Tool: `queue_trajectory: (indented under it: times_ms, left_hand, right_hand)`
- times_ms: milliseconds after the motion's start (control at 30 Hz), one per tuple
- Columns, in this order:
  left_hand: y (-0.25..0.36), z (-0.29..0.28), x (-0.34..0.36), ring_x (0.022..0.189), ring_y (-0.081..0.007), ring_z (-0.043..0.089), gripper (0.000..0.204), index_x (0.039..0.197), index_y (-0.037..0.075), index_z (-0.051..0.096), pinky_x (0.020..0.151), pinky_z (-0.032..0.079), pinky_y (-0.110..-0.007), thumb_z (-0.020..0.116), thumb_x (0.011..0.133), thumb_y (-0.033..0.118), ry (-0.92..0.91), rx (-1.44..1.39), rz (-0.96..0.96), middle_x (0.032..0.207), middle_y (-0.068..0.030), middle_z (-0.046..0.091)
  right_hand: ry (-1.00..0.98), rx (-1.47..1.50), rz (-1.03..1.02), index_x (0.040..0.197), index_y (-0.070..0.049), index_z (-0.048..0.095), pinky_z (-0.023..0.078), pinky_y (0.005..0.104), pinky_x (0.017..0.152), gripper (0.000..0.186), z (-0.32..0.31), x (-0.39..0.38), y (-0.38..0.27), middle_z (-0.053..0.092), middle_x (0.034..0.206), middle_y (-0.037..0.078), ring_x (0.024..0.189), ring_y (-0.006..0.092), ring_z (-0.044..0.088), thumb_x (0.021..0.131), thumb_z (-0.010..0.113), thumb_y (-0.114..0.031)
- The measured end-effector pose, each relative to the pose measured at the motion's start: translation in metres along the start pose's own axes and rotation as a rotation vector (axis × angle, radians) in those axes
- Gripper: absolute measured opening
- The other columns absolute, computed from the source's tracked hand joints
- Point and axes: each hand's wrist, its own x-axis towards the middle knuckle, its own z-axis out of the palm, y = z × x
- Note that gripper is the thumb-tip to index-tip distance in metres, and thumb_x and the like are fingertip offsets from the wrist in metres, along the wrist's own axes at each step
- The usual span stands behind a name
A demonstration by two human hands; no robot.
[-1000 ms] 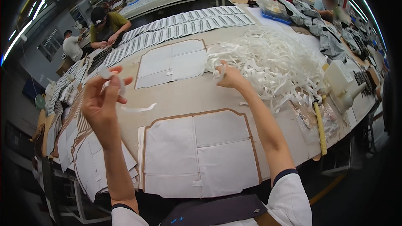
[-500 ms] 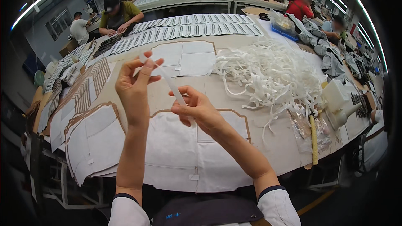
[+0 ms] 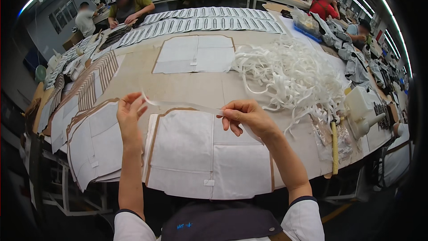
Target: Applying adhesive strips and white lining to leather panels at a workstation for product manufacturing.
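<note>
My right hand [image 3: 240, 120] pinches a narrow white tape [image 3: 187, 105], its loose strand trailing left and curving upward. My left hand [image 3: 131, 109] is open beside the strand's left end, fingers apart. Below both hands lies a white panel [image 3: 178, 143] with brown edging, seams and a small tab. A similar panel [image 3: 176, 53] lies farther back. To its right is a large tangled heap of white tapes [image 3: 290, 73].
Stacked panels [image 3: 96, 143] and striped pieces [image 3: 93, 80] lie left. A yellow stick [image 3: 334, 147], white plastic container [image 3: 356, 105], blue tray [image 3: 307, 31] and grey garments [image 3: 347, 53] are right. Rows of pieces [image 3: 200, 22] run across the back; co-workers [image 3: 127, 6] work beyond.
My right hand came from the tape heap toward my body with a strand. My left hand moved right, then back left and lower, opening away from the strand as it stretched out sideways.
</note>
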Motion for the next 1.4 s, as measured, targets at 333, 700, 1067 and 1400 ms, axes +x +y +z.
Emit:
queue_trajectory:
  times_ms: [333, 700, 1067, 1400]
  left_hand:
    - [0.057, 0.085, -0.039, 0.097, -0.0246, 0.069, 0.025, 0.116, 0.0, 0.066, 0.088, 0.052, -0.035, 0.069, 0.093, 0.011, -0.999, 0.539, 0.519, 0.105, -0.0127, 0.072]
    - [0.007, 0.097, -0.054, 0.107, -0.02, 0.068, 0.03, 0.113, 0.001, 0.07, 0.096, 0.051, -0.032, 0.059, 0.102, 0.027, -0.576, -0.294, -0.354, 0.109, -0.0089, 0.073]
    - [-0.022, 0.072, -0.054, 0.119, -0.0198, 0.059, 0.027, 0.12, 0.0, 0.066, 0.106, 0.045, -0.034, 0.056, 0.103, 0.019, -0.242, -0.323, -0.209, 0.122, -0.009, 0.067]
    - [-0.004, 0.086, -0.062, 0.121, -0.0241, 0.061, 0.022, 0.116, 0.002, 0.061, 0.114, 0.044, -0.039, 0.051, 0.106, 0.018, -0.292, -0.576, -0.073, 0.12, -0.017, 0.067]
  right_hand:
    - [-0.109, -0.315, 0.03, 0.104, 0.003, 0.071, 0.043, 0.0219, 0.047, 0.022, 0.011, 0.01, -0.045, 0.068, 0.072, 0.007, 0.053, 0.0077, 0.056, 0.098, 0.067, -0.017]
    - [0.689, 0.222, -0.207, 0.115, -0.006, 0.059, 0.053, 0.0274, 0.073, 0.03, -0.071, -0.003, 0.036, 0.066, 0.096, 0.005, 0.083, 0.0131, 0.066, 0.095, 0.069, -0.025]
    - [0.033, -0.01, 0.089, 0.113, 0.002, 0.062, 0.055, 0.0315, 0.082, 0.036, 0.028, 0.024, 0.036, 0.063, 0.111, 0.011, 0.105, 0.0172, 0.064, 0.098, 0.066, -0.031]
    - [-0.178, -0.425, -0.013, 0.128, 0.003, 0.056, 0.051, 0.0277, 0.06, 0.049, 0.056, 0.049, 0.047, 0.071, 0.084, 0.012, 0.074, 0.0167, 0.071, 0.099, 0.063, -0.036]
